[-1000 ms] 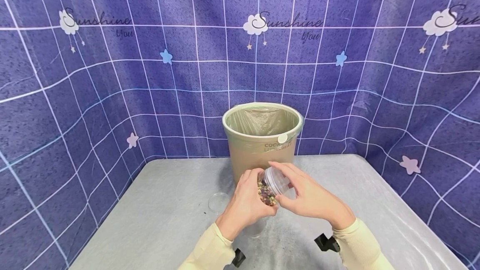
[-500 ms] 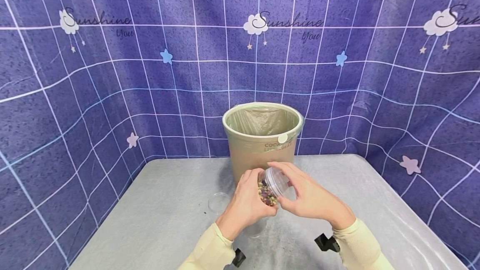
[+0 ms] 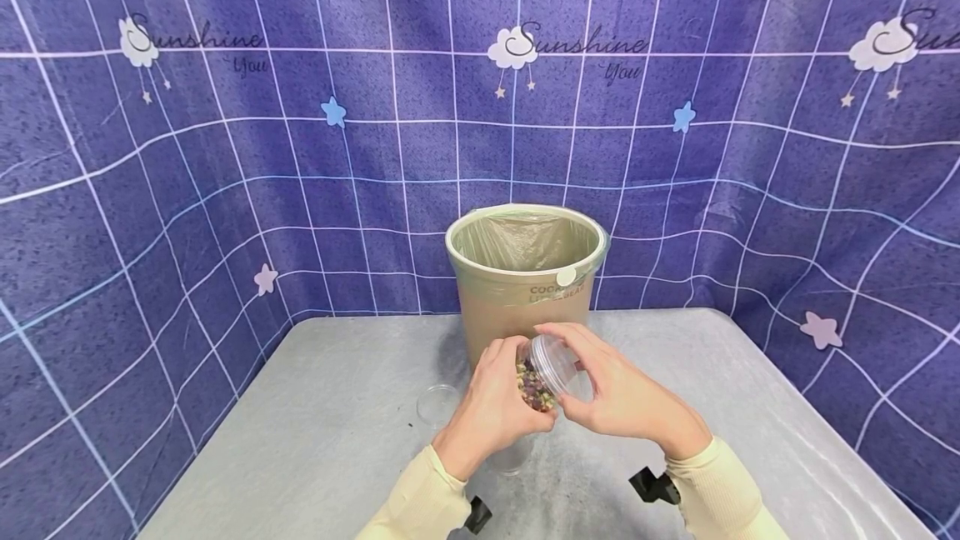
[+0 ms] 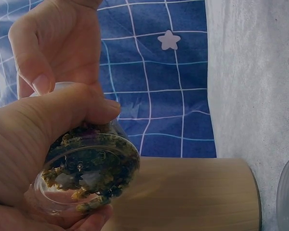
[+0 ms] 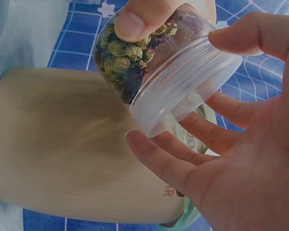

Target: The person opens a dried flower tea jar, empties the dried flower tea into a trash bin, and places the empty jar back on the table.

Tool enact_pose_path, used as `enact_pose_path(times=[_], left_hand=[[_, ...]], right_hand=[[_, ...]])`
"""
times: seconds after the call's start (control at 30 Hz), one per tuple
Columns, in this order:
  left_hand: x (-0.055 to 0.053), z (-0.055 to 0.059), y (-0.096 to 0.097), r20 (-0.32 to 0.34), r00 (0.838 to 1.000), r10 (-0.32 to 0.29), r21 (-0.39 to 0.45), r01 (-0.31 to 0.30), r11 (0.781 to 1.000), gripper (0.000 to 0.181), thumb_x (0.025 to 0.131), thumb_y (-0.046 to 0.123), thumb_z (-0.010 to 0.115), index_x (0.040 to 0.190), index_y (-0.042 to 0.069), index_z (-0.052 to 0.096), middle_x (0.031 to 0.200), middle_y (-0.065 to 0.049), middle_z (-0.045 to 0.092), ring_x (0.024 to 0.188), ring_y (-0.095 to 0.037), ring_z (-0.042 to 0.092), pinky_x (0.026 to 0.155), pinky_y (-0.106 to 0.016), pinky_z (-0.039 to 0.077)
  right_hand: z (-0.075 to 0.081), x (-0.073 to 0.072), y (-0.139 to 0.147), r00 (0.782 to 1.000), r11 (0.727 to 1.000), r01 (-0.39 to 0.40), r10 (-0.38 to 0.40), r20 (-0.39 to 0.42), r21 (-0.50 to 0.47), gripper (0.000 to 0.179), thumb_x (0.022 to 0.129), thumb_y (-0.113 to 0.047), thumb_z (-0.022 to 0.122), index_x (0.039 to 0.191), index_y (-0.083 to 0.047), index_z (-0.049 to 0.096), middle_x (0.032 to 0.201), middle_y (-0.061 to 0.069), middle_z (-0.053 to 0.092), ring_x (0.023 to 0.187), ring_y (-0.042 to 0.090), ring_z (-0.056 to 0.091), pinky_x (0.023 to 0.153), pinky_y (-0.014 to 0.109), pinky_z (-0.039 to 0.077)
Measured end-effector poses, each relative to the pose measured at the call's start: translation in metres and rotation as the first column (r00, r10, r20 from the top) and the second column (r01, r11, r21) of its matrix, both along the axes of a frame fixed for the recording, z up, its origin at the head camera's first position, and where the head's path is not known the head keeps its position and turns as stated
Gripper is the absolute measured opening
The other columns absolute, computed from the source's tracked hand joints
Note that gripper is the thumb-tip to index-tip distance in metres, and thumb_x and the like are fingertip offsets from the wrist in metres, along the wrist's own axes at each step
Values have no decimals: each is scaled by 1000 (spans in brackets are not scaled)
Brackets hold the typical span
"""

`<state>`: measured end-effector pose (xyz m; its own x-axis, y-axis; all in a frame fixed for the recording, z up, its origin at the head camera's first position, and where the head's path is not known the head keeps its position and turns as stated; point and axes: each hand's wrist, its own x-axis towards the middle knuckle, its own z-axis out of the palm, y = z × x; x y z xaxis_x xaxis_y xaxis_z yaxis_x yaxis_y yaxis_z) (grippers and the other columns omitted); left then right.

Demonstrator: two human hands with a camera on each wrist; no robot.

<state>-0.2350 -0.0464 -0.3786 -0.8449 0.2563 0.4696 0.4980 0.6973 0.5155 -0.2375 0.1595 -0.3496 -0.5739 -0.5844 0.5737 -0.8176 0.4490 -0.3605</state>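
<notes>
My left hand (image 3: 491, 402) grips a clear round jar (image 5: 123, 60) of dried flower buds, tilted on its side with its mouth end toward the right. In the left wrist view the jar's base (image 4: 89, 173) faces the camera, with the thumb across the jar's side. A translucent ridged screw lid (image 5: 185, 89) sits at the mouth end. My right hand (image 3: 618, 382) holds this lid by its edge, with the thumb on one side and spread fingers round the other. Pale buds and darker purple pieces lie against the jar wall.
Right behind the hands stands a beige bin (image 3: 487, 311) lined with a thin green bag. On the grey table (image 3: 330, 432), a clear round disc (image 3: 438, 405) lies left of the hands. Another clear round piece (image 3: 510, 460) is partly hidden beneath the left wrist. A blue gridded curtain (image 3: 390, 148) encloses the table.
</notes>
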Motion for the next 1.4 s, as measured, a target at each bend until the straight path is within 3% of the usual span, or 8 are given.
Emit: enact_pose_path(times=[0.37, 0.57, 0.83, 1.17, 1.4], left_hand=[[-1, 0, 0, -9, 1000, 0, 3, 0, 1000, 89, 54, 27, 95, 132, 12, 55, 121, -2, 59, 110, -19, 56, 94, -36, 52], [0, 0, 0, -24, 1000, -6, 7, 6, 1000, 85, 55, 27, 94, 130, 12, 56, 119, -2, 59, 108, -19, 57, 93, -36, 52], [0, 1, 0, -23, 1000, -10, 5, 10, 1000, 85, 56, 30, 94, 130, 11, 55, 119, -2, 59, 108, -19, 56, 93, -36, 52], [0, 3, -1, 20, 1000, -10, 10, 9, 1000, 89, 57, 31, 96, 133, 12, 54, 122, -2, 58, 111, -19, 56, 96, -37, 51], [1, 3, -1, 28, 1000, -3, 13, 2, 1000, 88, 56, 30, 96, 132, 13, 55, 122, -2, 58, 110, -19, 55, 94, -36, 51]], right_hand=[[0, 0, 0, 1000, 1000, -2, 2, 11, 3, 87, 78, -6, 76, 155, -21, 39, 148, 5, 52, 123, 17, 57, 96, 41, 54], [-1, -1, 0, 1000, 1000, 13, -13, 6, 10, 90, 78, -10, 76, 158, -21, 35, 150, 3, 50, 130, 17, 53, 103, 44, 50], [-2, -1, -1, 999, 999, 26, -25, 40, -31, 82, 89, -21, 77, 159, -21, 34, 153, -2, 46, 126, 18, 56, 94, 40, 55], [-4, -2, -3, 981, 984, 169, -161, 112, -61, 65, 100, -34, 67, 156, -14, 41, 141, 4, 58, 114, 21, 62, 83, 35, 58], [-5, -2, -6, 957, 966, 254, -245, 158, -43, 59, 102, -41, 62, 152, -14, 46, 135, 5, 61, 100, 14, 62, 78, 32, 56]])
